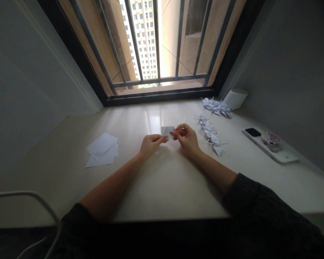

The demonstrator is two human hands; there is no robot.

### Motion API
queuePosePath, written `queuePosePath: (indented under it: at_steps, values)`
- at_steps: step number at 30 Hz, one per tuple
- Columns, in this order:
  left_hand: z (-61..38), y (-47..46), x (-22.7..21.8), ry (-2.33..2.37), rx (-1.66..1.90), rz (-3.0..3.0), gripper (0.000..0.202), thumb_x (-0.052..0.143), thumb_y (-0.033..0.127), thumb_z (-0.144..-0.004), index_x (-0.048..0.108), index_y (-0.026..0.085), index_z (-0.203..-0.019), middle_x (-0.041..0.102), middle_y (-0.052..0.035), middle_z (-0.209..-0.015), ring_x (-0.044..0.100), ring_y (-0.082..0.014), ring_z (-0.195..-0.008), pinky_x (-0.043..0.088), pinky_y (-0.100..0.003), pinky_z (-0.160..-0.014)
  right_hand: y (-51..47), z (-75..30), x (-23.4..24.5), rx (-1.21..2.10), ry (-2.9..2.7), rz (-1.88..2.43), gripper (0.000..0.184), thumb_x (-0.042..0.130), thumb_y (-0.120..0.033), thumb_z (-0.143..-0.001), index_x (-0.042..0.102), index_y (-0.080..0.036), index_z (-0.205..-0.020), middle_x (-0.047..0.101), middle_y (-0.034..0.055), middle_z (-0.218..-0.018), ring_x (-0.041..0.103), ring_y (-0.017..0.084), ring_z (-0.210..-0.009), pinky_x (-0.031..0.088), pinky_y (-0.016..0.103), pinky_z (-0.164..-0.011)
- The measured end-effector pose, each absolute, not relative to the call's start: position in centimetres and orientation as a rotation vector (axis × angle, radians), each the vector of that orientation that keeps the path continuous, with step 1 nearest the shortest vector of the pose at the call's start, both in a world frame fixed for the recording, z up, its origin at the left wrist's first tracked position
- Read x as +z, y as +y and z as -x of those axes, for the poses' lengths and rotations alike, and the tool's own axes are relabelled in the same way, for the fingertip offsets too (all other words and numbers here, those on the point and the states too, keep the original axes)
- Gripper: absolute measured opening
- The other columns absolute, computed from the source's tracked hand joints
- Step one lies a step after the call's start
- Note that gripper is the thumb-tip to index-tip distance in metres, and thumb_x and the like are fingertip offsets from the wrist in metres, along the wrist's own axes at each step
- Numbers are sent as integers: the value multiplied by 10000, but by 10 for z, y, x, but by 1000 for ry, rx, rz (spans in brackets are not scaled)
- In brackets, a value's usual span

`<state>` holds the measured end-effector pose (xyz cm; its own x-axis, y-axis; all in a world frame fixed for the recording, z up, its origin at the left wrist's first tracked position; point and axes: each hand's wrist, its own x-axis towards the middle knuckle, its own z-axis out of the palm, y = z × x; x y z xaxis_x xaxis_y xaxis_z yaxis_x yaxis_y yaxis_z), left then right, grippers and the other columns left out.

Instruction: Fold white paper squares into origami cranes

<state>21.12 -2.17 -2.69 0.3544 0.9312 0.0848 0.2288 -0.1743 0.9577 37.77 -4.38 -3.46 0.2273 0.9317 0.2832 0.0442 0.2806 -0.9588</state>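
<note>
Nearest of all, a pale cable (29,193) loops in at lower left, beside a dark sleeve. Now the bench (167,190), pale and smooth, its front edge running across just ahead of the person. On its left, a loose stack of white paper sheets (102,145), overlapping at odd angles; well over on the right, a phone (284,153), back up, lens end towards the window.

And here's the centre: left hand (150,144) and right hand (188,139) close together, fingertips pinched narrow on one small folded paper (166,130) between them, out over the middle of the bench. Its far edge runs left to right, roughly along the window; fingers cover the near part, so no telling its long axis.

Just right, a slanting row of folded paper cranes (211,136); beyond, a bunched cluster of cranes (217,107) near a white cylinder (236,99). Container or roll? Can't tell, nor what's inside. Grey walls flank both sides, then the dark window frame (162,97), upright bars (156,39), and a tall building (147,54) in daylight.
</note>
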Motion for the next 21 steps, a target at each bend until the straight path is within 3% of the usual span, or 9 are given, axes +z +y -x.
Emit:
queuePosePath:
  at_steps: [3,11,21]
  values:
    - [-211,-21,-27,1058,929,-1604,391,622,518,-720,720,143,-767,723,-87,-796,655,-200,-754,458,-278,-662,-43,-376,-33,837,-1191,1085,324,722,-425,-642,545,-208,-805,610,-25,-664,580,127,-613,438,261,-589]
    - [-209,-22,-25,976,952,-1598,372,630,506,-718,729,156,-791,726,-77,-822,658,-208,-791,479,-306,-726,-43,-375,-34,1023,-1135,1015,498,806,-444,-486,531,-220,-835,611,-46,-635,554,116,-565,412,246,-551]
    - [-211,-23,-27,1035,965,-1576,389,622,512,-725,729,147,-808,725,-95,-802,664,-213,-756,472,-309,-702,-45,-374,-28,1100,-934,1008,437,810,-412,-478,515,-217,-735,659,-27,-626,614,146,-598,471,289,-624]
